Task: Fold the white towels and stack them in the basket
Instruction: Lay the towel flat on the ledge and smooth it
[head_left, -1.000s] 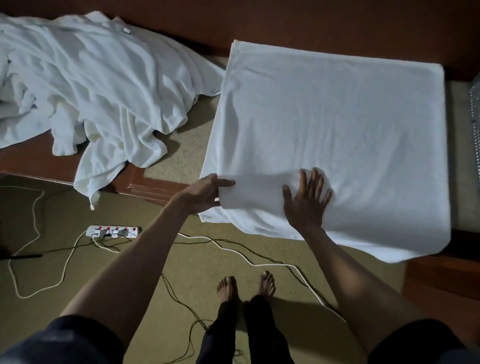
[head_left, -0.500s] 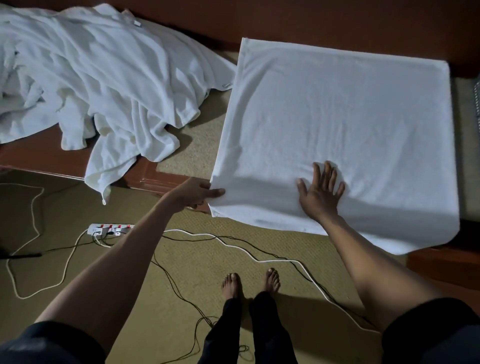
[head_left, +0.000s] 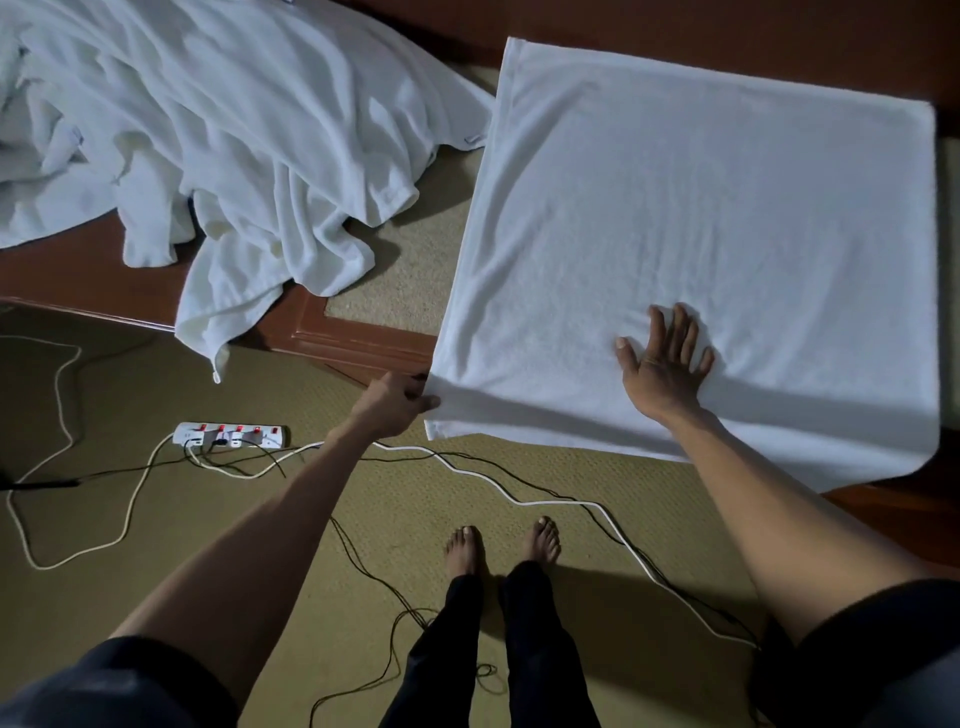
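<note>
Closest to the camera, two bare feet (head_left: 503, 545) stand on the green floor (head_left: 156, 545), and thin cords (head_left: 519, 499) run across it to a white power strip (head_left: 228, 435) on the left. They lie close to the toes, so I think a step back could catch on one. A little farther up, the left hand (head_left: 395, 402) has its grip on the near left corner of the folded towel (head_left: 701, 208), with the fingers curled on the edge. It looks like it holds that corner so the layers line up and do not slide apart. The right hand (head_left: 665, 366) makes no grip at all. It lies flat on top of the towel with the fingers spread wide, most likely to pin the cloth down and smooth it. The towel sits on the right part of the low table (head_left: 363, 338), and its near edge hangs a bit over the front. It is a big flat square, so I think it needs more folds before it can be stacked. Farther back on the left lies a heap of towels (head_left: 208, 130), all crumpled, with one end drooping off the table edge — these look unfolded and waiting. The basket is not in view.
</note>
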